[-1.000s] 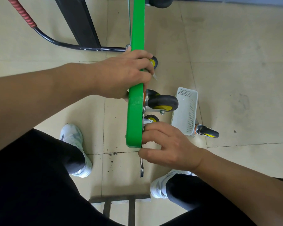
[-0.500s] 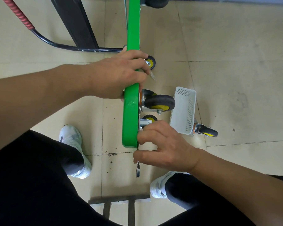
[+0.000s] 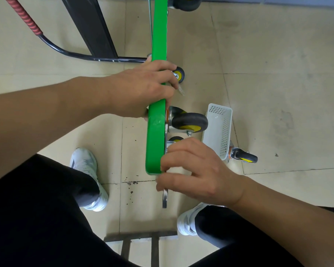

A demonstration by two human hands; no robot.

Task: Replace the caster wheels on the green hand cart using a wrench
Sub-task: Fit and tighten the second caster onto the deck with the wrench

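In the head view the fingers of the left hand (image 3: 141, 91) clench the rim of the green cart (image 3: 156, 132), which is turned on edge; the fingers of the right hand (image 3: 197, 170) grasp the wrench (image 3: 164, 198) beside the mounted caster (image 3: 189, 121). If the wrench slips, the cart may topple; the knuckles may hit metal.

Both forearms are bare to the frame edge, and so are the left hand (image 3: 143, 89) and right hand (image 3: 197, 174). Black trousers (image 3: 37, 209): matte, plain fabric. One leg lies left of the green cart deck (image 3: 156, 132), the other below and right of its near end. Left shoe (image 3: 85, 166), just left of the deck's near end: white trainer with pale grey panels, a thin dark line along the side and a glossy heel part. Right shoe (image 3: 189, 222), below the deck's near end: white with grey overlays and a white sole. A black cuff covers the opening of each shoe.
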